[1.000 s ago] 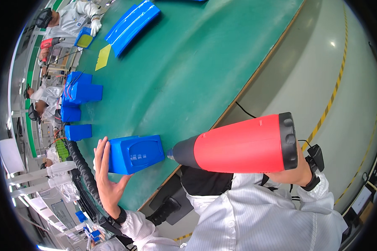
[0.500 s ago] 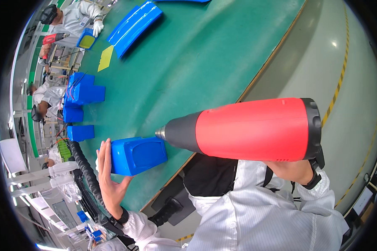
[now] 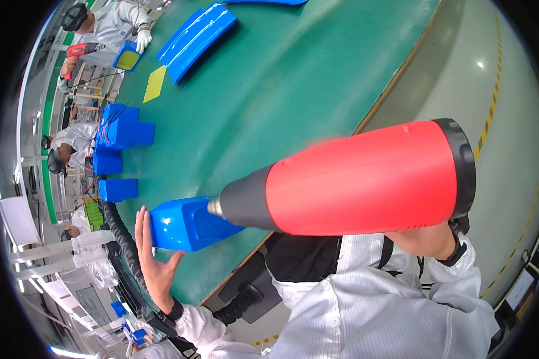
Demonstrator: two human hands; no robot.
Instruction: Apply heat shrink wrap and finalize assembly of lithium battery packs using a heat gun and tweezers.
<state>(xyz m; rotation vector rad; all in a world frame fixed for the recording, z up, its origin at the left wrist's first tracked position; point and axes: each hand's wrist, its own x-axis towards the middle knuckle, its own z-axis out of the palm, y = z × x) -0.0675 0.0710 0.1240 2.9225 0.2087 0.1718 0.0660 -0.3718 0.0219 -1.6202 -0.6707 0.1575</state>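
Red heat gun [image 3: 365, 182] at a blue block [image 3: 172, 224]
The right grip [image 3: 428, 241] holds the gun, its nozzle [image 3: 216, 207] pointing left; the left grip [image 3: 156, 268] rests against the block's left end. More blue blocks [image 3: 130, 133] stand farther off on the green tabletop [image 3: 269, 102].

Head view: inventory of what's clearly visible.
Table: 1, green, centre
Heat gun: 1, red-black, centre right
Near pack: 1, blue, lower left of centre
Other packs: 4+, blue, table's left
Glossy sheets: 2+, blue, table's far end
Small sheet: 1, yellow, below glossy sheets
Floor tape: 1+, yellow-black, right
Workers: 3+, white clothes, left
Far heat gun: 1, red, upper left
Far pack: 1, blue, upper left
Left hand: 1, spread beside near pack
Right hand: 1, bare, holding heat gun
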